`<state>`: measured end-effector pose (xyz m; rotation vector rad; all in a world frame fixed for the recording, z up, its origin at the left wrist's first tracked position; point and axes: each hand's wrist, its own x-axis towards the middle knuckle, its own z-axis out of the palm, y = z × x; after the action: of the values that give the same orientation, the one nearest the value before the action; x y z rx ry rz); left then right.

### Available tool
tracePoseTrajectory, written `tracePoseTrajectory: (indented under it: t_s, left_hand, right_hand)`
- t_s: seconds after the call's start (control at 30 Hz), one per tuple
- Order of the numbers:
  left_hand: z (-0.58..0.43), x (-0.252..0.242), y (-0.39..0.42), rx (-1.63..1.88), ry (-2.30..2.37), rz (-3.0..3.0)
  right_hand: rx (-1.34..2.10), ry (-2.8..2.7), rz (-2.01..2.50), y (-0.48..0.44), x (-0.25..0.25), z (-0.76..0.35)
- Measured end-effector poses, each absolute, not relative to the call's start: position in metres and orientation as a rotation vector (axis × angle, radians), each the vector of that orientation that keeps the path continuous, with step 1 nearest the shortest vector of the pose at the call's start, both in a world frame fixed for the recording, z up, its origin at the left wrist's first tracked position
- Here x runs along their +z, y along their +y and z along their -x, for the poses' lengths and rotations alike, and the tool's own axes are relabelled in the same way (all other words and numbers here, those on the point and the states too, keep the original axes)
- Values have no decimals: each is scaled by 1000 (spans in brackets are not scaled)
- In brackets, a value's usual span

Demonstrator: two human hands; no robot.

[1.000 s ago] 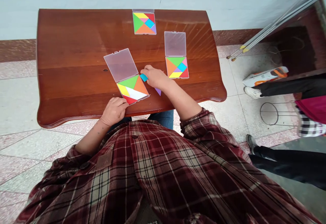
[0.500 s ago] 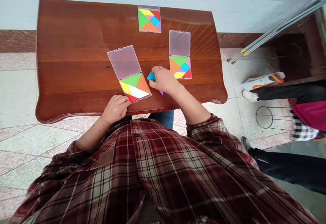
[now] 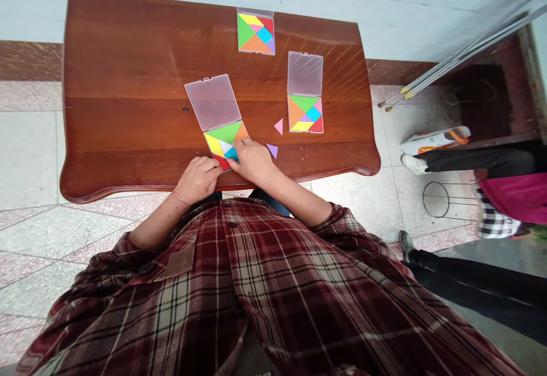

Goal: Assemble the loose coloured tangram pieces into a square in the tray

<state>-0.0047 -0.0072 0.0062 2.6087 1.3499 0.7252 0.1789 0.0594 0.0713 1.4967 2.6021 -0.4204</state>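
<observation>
An opened tangram box (image 3: 213, 103) lies tilted on the table near me, its clear lid folded back. Inside it are a green triangle (image 3: 224, 131), a yellow piece (image 3: 214, 144), an orange piece (image 3: 241, 131) and a red piece (image 3: 222, 162). My right hand (image 3: 255, 163) is over the tray with its fingers closed on a blue tangram piece (image 3: 231, 154), partly hidden, beside a white gap. My left hand (image 3: 198, 180) grips the near left corner of the box, fingertips at the red piece. A pink triangle (image 3: 278, 126) and a purple triangle (image 3: 272, 151) lie loose to the right.
Two more filled tangram boxes rest on the wooden table (image 3: 128, 102): one at the far edge (image 3: 255, 53), one at the right (image 3: 305, 74). Off the table's right side are a person's legs (image 3: 461, 159), a wire-framed stool (image 3: 436, 199), a white box (image 3: 436, 139) and metal poles (image 3: 453, 60).
My right hand has moved left from the table to the tray, bringing the blue piece into the white gap area. The pink and purple triangles are uncovered. My left hand stays at the corner.
</observation>
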Motion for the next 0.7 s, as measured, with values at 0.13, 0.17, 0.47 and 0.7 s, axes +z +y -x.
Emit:
tracePoseTrajectory:
  t_s: [0.13,0.17,0.47,0.7]
  left_hand:
    - [4,6,-7,715,1367,-2615]
    - [4,6,-8,722,1365,-2610]
    - [4,10,-8,691,1373,-2578]
    - [4,9,-8,710,1386,-2614]
  right_hand:
    - [-485,2613,-1497,62,74,-188]
    - [-514,2606,-1500,62,74,-191]
    - [-680,2647,-1407,61,68,-200]
    - [-627,2663,-1409,61,66,-198]
